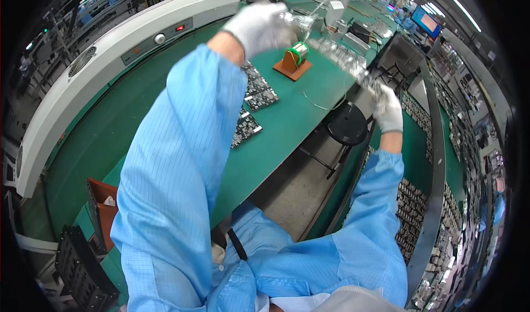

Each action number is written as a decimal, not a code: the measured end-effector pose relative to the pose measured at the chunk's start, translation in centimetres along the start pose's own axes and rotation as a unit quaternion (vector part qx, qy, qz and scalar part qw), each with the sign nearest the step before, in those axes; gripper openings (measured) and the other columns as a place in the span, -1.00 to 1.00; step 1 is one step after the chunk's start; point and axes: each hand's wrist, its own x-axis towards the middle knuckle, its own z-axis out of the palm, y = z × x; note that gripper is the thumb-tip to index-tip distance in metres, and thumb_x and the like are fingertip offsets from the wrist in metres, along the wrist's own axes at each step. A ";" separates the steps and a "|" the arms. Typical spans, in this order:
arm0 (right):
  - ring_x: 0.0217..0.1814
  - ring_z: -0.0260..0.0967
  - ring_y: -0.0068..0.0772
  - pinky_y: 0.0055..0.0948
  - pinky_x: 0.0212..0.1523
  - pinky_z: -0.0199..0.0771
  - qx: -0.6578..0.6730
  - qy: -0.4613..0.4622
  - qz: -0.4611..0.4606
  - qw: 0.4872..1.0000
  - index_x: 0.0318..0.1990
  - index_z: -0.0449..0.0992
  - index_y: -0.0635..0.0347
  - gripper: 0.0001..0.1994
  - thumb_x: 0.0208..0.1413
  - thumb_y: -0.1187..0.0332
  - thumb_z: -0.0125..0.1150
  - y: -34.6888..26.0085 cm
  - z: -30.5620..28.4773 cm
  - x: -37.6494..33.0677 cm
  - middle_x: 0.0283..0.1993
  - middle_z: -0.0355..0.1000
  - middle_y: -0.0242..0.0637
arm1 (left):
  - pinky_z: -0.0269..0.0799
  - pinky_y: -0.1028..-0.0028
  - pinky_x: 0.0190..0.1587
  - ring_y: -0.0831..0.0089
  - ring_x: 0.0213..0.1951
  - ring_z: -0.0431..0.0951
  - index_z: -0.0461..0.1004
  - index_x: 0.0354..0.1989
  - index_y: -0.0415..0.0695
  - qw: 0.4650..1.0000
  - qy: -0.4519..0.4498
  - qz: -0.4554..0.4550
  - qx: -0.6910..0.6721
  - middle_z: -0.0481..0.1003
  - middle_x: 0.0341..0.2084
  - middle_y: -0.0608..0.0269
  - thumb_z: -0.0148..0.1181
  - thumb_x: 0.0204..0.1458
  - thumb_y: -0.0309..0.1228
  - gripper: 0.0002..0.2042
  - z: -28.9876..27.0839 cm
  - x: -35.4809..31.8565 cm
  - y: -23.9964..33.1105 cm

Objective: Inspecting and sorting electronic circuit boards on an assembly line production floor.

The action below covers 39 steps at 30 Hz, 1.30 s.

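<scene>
Both my arms, in blue sleeves, reach out over the green bench (265,157). Between my hands stretches a long, shiny, silvery strip (345,59), smeared by motion, so its exact kind is unclear. My left hand (262,29), white-gloved, is closed at the strip's far left end, above the bench. At the other end, beyond the bench's right edge, my gloved right hand (390,112) grips the strip. Below the strip, a spool of solder wire (300,51) sits on a brown stand (292,72). Populated circuit boards (259,88) lie beside my left forearm.
A white hood (110,69) with a knob curves along the left. Beyond the bench's right edge stands a black stool (346,123). Racks of circuit boards (411,207) line the right. A brown bin (102,215) and a black slotted rack (83,268) are at lower left.
</scene>
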 end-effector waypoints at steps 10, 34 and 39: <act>-0.54 0.24 -0.66 -0.67 -0.63 0.20 -0.097 0.102 0.054 0.989 -0.29 0.53 0.09 -0.93 0.19 0.35 0.26 -0.6 -8.8 10.8 -0.43 0.40 -0.49 | 0.42 0.18 0.16 0.08 0.06 0.52 0.50 0.05 -0.21 0.703 -0.029 0.176 0.688 0.52 -0.05 0.03 0.33 0.04 -0.32 -0.59 4.5 -22.7 -14.5; -0.09 0.55 0.03 -0.19 -0.30 0.64 -0.093 0.257 0.102 0.956 0.15 0.40 0.24 -0.57 0.33 0.08 0.15 8.7 -6.0 24.9 0.10 0.42 0.09 | 0.22 -0.08 0.31 0.00 0.23 0.41 0.50 0.17 -0.04 0.607 -0.041 0.032 0.793 0.45 0.18 0.05 0.32 -0.10 -0.39 -0.46 1.1 -30.0 -17.0; 0.11 0.48 -0.11 -0.16 0.04 0.51 -0.463 -0.009 -0.044 0.885 0.24 0.42 0.17 -0.53 0.25 0.15 0.15 7.4 0.3 27.3 0.14 0.46 0.00 | 0.22 -0.08 0.31 -0.01 0.22 0.41 0.50 0.17 -0.06 0.607 -0.044 0.035 0.793 0.44 0.18 0.03 0.29 -0.11 -0.43 -0.46 0.8 -30.1 -16.9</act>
